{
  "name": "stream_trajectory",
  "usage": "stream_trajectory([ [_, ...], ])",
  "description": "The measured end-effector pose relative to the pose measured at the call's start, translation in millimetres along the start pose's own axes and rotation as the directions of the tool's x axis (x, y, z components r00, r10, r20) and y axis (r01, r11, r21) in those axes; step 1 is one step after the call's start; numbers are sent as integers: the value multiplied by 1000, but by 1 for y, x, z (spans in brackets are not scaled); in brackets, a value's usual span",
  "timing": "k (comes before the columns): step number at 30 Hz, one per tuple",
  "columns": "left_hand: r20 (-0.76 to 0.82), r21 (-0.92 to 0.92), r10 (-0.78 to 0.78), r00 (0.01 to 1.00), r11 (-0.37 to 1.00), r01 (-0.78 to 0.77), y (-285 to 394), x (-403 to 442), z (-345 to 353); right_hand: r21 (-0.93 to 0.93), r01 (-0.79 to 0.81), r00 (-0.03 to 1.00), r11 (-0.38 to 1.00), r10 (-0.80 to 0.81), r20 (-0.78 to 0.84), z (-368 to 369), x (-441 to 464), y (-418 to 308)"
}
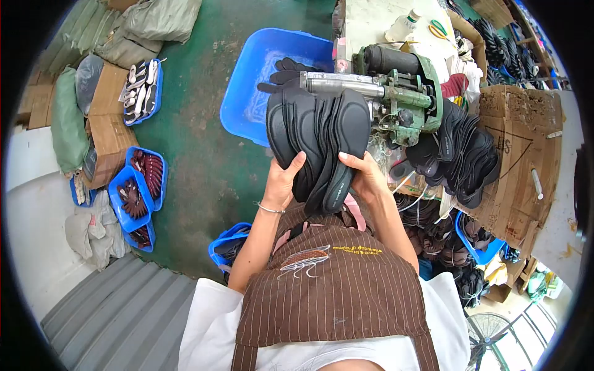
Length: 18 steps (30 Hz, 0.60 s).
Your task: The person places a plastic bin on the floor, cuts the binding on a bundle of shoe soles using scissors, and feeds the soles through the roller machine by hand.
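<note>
A thick stack of black shoe insoles is held up in front of my apron, gripped from both sides. My left hand closes on the stack's left edge, thumb on top. On the right edge my right hand clasps it the same way, its thumb pressed on an insole. Both hands' other fingers are largely hidden behind the stack. Just beyond the stack is a green machine with a shiny metal roller. More black insoles lie in a large blue bin past the stack.
Right of the machine, a pile of black insoles leans by a cardboard box. Scissors and a bottle are on the worktable. Blue baskets of dark red pieces stand on the green floor at left. A fan is lower right.
</note>
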State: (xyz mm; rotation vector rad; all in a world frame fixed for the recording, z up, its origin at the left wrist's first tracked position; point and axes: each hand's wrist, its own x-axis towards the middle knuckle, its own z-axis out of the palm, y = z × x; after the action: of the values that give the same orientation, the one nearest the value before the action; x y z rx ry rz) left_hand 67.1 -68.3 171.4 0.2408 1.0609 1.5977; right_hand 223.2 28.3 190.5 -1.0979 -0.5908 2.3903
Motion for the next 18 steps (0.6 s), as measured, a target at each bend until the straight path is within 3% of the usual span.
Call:
stream_trajectory([
  [6, -66, 0, 44, 997, 999, -44, -4, -2, 10, -47, 54, 998, 997, -55, -32, -8, 2, 1],
  [8, -79, -174, 10, 997, 985, -24, -7, -3, 13, -19, 56, 998, 998, -57, -19, -12, 2, 0],
  [12, -38, -310, -52, 998, 950, 38, -8, -1, 4, 315, 92, 994, 945, -105, 25, -20, 2, -3],
  [14, -66, -53, 42, 997, 998, -45, -6, -1, 6, 390, 60, 993, 919, -93, 68, -25, 2, -4],
  [15, -67, -53, 39, 997, 998, -43, -7, -1, 7, 356, 67, 995, 932, -90, 48, -24, 2, -3],
  [17, -46, 290, 52, 998, 956, -37, -12, -1, 12, 304, 70, 997, 950, -72, -2, -17, 5, 3],
  [18, -95, 315, 117, 989, 945, -81, -15, -3, 19, 307, 72, 997, 949, -74, -3, -15, 4, 2],
])
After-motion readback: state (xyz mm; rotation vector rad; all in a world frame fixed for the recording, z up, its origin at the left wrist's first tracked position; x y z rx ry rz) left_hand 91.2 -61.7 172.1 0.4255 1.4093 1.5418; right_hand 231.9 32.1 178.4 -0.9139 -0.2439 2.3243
